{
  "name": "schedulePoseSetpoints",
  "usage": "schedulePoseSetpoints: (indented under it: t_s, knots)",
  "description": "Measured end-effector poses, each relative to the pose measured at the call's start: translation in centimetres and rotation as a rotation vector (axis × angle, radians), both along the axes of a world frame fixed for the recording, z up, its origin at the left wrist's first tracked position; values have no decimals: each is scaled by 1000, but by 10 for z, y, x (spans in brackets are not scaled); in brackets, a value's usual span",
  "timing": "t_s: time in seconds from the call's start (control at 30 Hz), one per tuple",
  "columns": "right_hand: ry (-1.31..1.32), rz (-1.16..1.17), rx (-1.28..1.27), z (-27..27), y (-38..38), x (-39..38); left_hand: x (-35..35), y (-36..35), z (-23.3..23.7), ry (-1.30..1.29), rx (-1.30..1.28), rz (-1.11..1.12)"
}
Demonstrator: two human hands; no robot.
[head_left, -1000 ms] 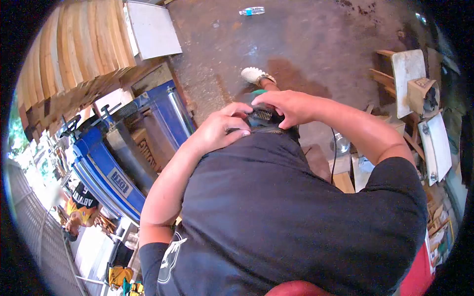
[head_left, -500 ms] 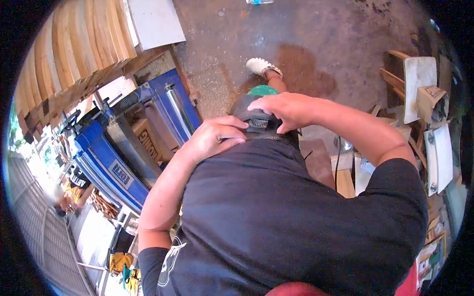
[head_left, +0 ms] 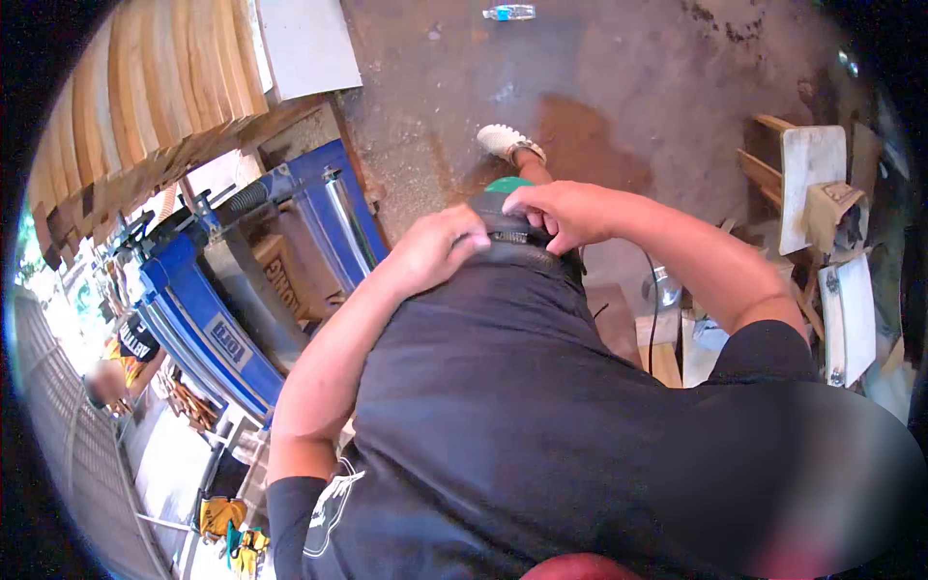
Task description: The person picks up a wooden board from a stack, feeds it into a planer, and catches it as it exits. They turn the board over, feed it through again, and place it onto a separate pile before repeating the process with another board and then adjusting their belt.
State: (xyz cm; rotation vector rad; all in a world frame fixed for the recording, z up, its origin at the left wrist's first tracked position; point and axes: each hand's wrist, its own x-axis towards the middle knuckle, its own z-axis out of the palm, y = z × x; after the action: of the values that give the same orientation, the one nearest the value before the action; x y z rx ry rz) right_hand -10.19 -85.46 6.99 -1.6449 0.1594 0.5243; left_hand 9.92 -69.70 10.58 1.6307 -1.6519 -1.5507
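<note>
Apparently the step in hand is a two-handed adjustment at the waist. Against the broad black cotton shirt (head_left: 541,416), the left hand (head_left: 440,246) curls closed over one side of a black ribbed object (head_left: 517,235) with a toothed metal strip, perhaps a power tool's body, at centre frame. The right hand (head_left: 565,208) pinches its top with bent fingertips. The next move, I judge, calls for one hand to hold firm while the other works. Rough, stained concrete floor (head_left: 619,87) fills the top. At left stands a blue sheet-metal machine (head_left: 222,309) with a polished roller, and curved pale wooden boards (head_left: 145,87) stack upper left. A thin black cord (head_left: 652,309) hangs at right, and a small clear plastic bottle (head_left: 509,13) lies at the top edge.
</note>
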Motion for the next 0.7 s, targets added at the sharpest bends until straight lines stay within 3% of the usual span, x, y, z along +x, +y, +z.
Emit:
schedulePoseSetpoints:
  t_s: [0.03,0.1,0.13,0.23,0.3,0.37,0.57,0.63,0.67,0.7]
  knots:
    - [3,13,-10,-12,0,-8,-4,-4,-6,-121,25,-15]
    - [155,-212,385,-37,-12,-24,-15,-19,-17,-187,-19,3]
    - [316,-272,457,-20,-15,-23,-18,-20,-21,-161,-6,9]
    - [148,-176,152,-9,-1,-28,-19,-25,-20,-135,52,16]
    - [137,-182,110,-6,-1,-31,-16,-23,-18,-69,171,35]
    - [447,-253,390,-4,-8,-32,-5,-8,-22,24,200,70]
    - [367,-251,591,-28,-27,-42,21,52,-58,284,233,202]
    - [425,-282,652,-39,-30,-42,19,58,-66,282,414,221]
    - [347,-257,667,-49,-30,-42,17,53,-64,245,189,158]
    - [379,-249,687,-47,-30,-38,15,43,-51,211,214,211]
